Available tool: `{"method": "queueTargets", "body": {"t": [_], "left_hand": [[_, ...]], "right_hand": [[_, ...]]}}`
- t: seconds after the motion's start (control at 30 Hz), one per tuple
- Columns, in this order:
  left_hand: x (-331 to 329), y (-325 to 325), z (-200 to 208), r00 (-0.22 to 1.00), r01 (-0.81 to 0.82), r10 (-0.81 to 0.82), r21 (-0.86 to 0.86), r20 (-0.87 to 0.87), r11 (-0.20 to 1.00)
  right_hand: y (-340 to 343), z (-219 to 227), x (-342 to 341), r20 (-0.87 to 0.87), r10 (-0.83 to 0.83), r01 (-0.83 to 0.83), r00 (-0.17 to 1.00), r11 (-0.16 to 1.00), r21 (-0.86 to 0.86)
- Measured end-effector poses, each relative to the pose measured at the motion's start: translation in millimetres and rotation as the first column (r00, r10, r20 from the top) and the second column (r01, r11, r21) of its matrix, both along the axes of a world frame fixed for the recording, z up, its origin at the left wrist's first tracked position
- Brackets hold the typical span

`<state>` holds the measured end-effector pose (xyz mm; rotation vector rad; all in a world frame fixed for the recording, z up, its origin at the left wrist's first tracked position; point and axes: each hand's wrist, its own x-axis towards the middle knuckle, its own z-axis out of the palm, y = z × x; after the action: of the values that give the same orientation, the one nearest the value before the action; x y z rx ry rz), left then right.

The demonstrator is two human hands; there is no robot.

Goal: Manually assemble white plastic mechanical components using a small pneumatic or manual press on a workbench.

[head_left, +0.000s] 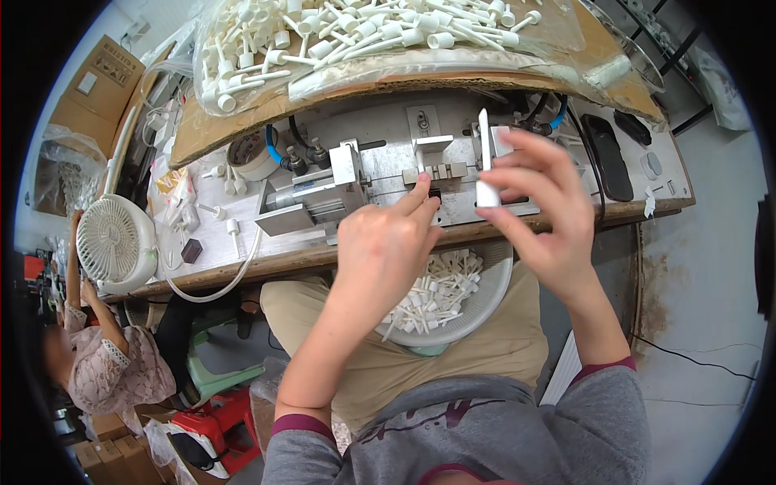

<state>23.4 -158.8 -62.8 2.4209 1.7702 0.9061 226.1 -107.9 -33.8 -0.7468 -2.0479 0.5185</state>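
With its thumb and fingers, my right hand pinches a white cap with a long pointed stem, held upright over the right side of the metal fixture. My left hand is at the middle of the fixture, index finger stretched forward, its tip touching a white piece in the small metal holder. The other left fingers are bent and partly hidden; I see nothing gripped in them. A metal pneumatic clamp is left of that hand. In my lap sits a pale basket of similar white stemmed caps.
A cardboard shelf above the bench carries a heap of white stemmed caps. A white fan, tape roll and loose caps lie left. A black phone lies right. Another person works at far left.
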Motion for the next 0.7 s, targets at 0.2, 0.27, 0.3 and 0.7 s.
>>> {"method": "queueTargets", "body": {"t": [0.2, 0.27, 0.3, 0.7], "left_hand": [[-23, 57, 55, 0.933, 0.008, -0.109, 0.283, 0.344, 0.959], [-24, 83, 70, 0.945, -0.1, 0.015, 0.247, 0.326, 0.964], [-32, 103, 68, 0.961, -0.1, 0.015, 0.293, 0.278, 0.951], [-36, 141, 64, 0.96, -0.189, 0.165, 0.091, 0.226, 0.978]], "right_hand": [[-14, -34, -9, 0.264, -0.065, -0.003, 0.962, 0.968, 0.252], [-14, -43, -14, 0.343, -0.063, -0.024, 0.937, 0.97, 0.244], [-15, -42, -21, 0.355, -0.069, -0.019, 0.932, 0.971, 0.238], [-3, -37, -38, 0.456, -0.058, -0.069, 0.888, 0.964, 0.256]]}}
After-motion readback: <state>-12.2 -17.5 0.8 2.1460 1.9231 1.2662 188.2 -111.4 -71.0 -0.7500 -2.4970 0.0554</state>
